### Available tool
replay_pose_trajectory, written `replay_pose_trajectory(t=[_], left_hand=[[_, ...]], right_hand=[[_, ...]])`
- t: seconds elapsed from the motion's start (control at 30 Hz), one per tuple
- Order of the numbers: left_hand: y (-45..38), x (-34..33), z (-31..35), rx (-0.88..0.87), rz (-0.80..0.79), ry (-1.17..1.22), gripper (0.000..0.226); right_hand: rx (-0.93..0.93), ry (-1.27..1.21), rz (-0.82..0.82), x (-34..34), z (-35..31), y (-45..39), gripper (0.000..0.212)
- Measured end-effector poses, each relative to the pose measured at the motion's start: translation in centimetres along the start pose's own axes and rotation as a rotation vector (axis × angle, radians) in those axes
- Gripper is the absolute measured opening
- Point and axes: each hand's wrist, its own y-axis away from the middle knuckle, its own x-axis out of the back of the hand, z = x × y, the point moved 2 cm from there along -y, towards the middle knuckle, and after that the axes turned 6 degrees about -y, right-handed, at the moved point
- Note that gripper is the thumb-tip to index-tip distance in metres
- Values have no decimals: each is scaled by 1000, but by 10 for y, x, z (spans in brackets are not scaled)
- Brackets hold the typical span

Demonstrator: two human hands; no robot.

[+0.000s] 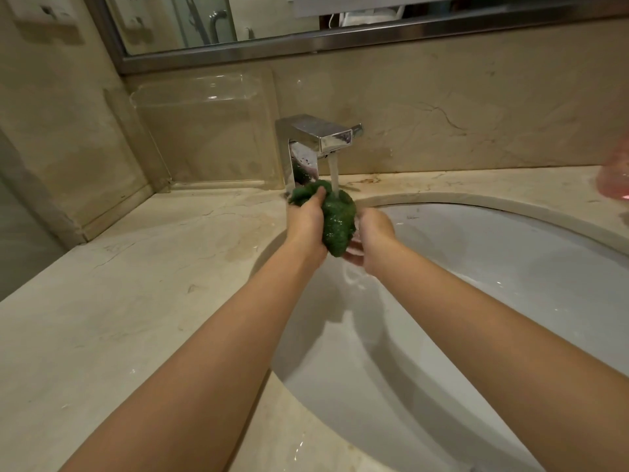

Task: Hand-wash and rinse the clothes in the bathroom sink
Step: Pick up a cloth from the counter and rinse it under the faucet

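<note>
Your left hand (306,216) grips the bunched dark-green wet cloth (335,218) — fingers curled over its top; your right hand (372,236) cups it from beneath. Cloth sits under the stream from the square chrome faucet (316,137), above the white oval sink basin (476,267) — beige marble counter (136,284) around it.

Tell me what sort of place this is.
A bathroom, probably in a hotel or a home: a white oval sink set under a marble counter, a chrome faucet running water, and a framed wall mirror above.
</note>
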Motion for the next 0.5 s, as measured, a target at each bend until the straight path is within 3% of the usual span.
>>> replay_pose_trajectory(t=[0.1,0.23,0.33,0.5], left_hand=[[6,-5,-1,-156,7,-202,46],[7,-7,-2,-327,-21,-506,41],[8,-1,2,-460,50,-782,36],[11,0,7,-583,78,-802,23]], right_hand=[[-69,-121,-111,-3,4,5,29],[-42,-189,-214,-14,10,6,42],[98,-50,-144,-19,16,7,44],[323,105,-22,-18,11,9,33]])
